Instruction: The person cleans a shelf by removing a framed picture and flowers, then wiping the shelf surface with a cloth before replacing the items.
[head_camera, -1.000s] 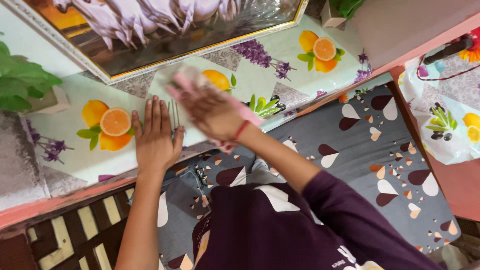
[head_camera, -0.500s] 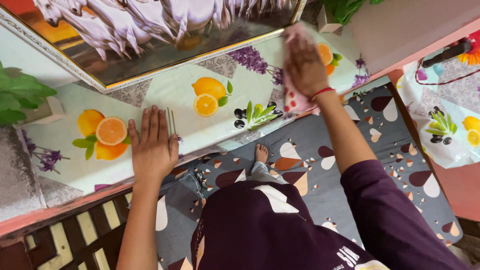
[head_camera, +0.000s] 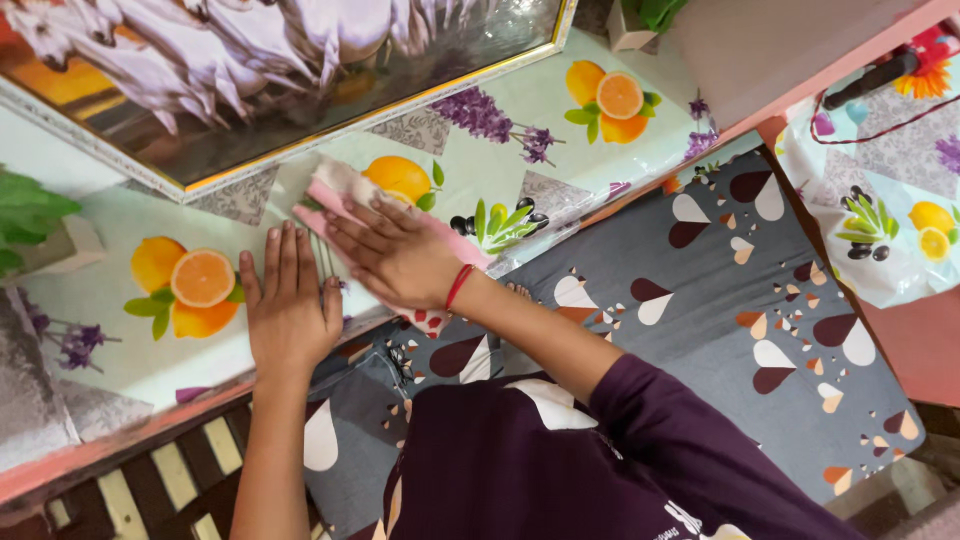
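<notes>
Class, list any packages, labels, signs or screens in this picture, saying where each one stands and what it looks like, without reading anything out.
No packages, labels, signs or screens in view.
Nearest thing: framed picture, leaning at the back of the shelf, rectangular, pale gilt frame, white horses on an orange and brown ground.

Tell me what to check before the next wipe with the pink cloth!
1. Pink cloth flat under the right hand: ok.
2. Left hand pressed flat on the fruit-print cover: ok.
3. Thin sticks between the two hands, right beside the cloth: not ok.
4. Framed horse picture standing next to the cloth: not ok, easy to bump.
5. Cover lying smooth ahead of the cloth: ok.
6. Cloth clean underneath: cannot tell.
</notes>
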